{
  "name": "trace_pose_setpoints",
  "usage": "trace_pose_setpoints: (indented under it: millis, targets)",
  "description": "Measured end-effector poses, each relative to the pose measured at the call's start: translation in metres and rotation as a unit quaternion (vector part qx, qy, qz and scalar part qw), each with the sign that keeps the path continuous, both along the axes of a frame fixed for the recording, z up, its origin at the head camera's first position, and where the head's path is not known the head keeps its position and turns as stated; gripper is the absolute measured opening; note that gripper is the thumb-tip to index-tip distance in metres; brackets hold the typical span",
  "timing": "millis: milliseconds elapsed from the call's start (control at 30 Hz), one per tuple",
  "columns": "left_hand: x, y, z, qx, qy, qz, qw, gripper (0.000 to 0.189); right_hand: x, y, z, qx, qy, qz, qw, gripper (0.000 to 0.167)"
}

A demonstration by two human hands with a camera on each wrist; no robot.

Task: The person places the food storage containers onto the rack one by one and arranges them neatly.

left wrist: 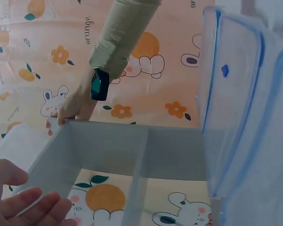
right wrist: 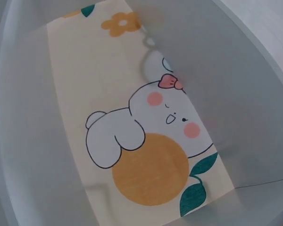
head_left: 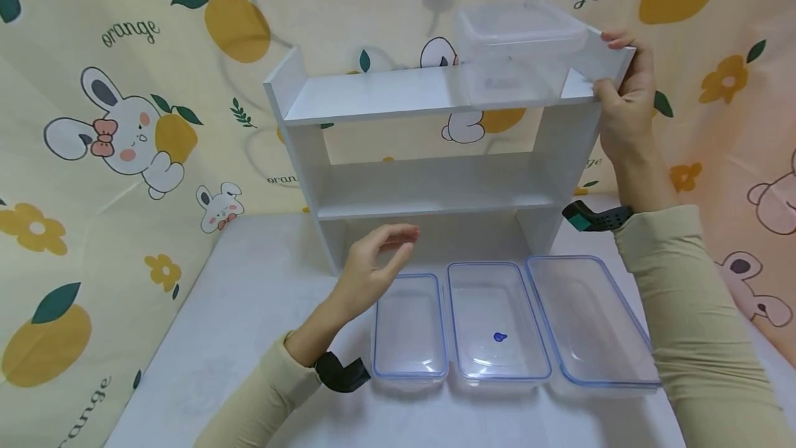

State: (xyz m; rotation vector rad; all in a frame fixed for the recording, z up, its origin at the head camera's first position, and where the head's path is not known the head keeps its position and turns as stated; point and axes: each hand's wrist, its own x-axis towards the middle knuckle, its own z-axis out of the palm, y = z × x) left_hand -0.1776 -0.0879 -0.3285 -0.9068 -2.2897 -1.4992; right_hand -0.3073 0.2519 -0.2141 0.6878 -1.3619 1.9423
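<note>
A white shelf unit (head_left: pixel 429 185) stands on the table, its top board raised at both ends by side panels. In the head view my right hand (head_left: pixel 628 99) grips the upright panel at the top right, thumb in front and fingers over the edge. Beside it, a clear plastic container (head_left: pixel 522 54) sits on the top board. My left hand (head_left: pixel 376 265) hangs in front of the bottom compartment, fingers loosely bent with nothing between them. The left wrist view shows this left hand (left wrist: pixel 30 202) near the unit, and my right hand (left wrist: pixel 73 106) at the panel's corner.
Three clear plastic containers with blue rims stand in a row before the unit: a left one (head_left: pixel 410 327), a middle one (head_left: pixel 497 316) and a larger right one (head_left: pixel 591 320). A patterned cloth (head_left: pixel 155 227) hangs behind. Through the shelf's open back, the right wrist view shows that cloth (right wrist: pixel 151 169).
</note>
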Motion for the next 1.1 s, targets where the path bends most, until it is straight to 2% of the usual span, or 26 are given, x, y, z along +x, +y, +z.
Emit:
trace_pose_setpoints:
  millis: [200,367,467,600,833,967,1100]
  targets:
    - [0.009,-0.018,-0.013,0.024,-0.105,-0.003,0.9941,0.028,0.000,-0.001,-0.002,0.000,0.005,0.007,1.0000,0.044]
    - [0.013,-0.038,-0.030,0.045,-0.198,0.004,0.9792,0.032,0.001,-0.002,-0.003,-0.002,0.007,0.011,0.9999,0.045]
    - [0.014,-0.050,-0.041,0.056,-0.237,0.017,0.9696,0.033,0.001,-0.003,-0.003,-0.003,0.005,0.008,1.0000,0.046]
    - [0.016,-0.062,-0.051,0.068,-0.271,0.036,0.9594,0.034,0.002,-0.002,-0.001,-0.002,-0.003,0.000,1.0000,0.046]
    - [0.021,-0.073,-0.061,0.078,-0.305,0.056,0.9475,0.036,0.001,0.000,0.001,-0.001,-0.004,0.002,1.0000,0.046]
    - [0.022,-0.076,-0.072,0.085,-0.339,0.068,0.9344,0.036,0.001,0.000,0.001,-0.005,-0.007,0.005,1.0000,0.046]
    - [0.021,-0.079,-0.085,0.094,-0.366,0.066,0.9234,0.039,0.001,-0.001,0.001,-0.006,-0.008,0.006,0.9999,0.046]
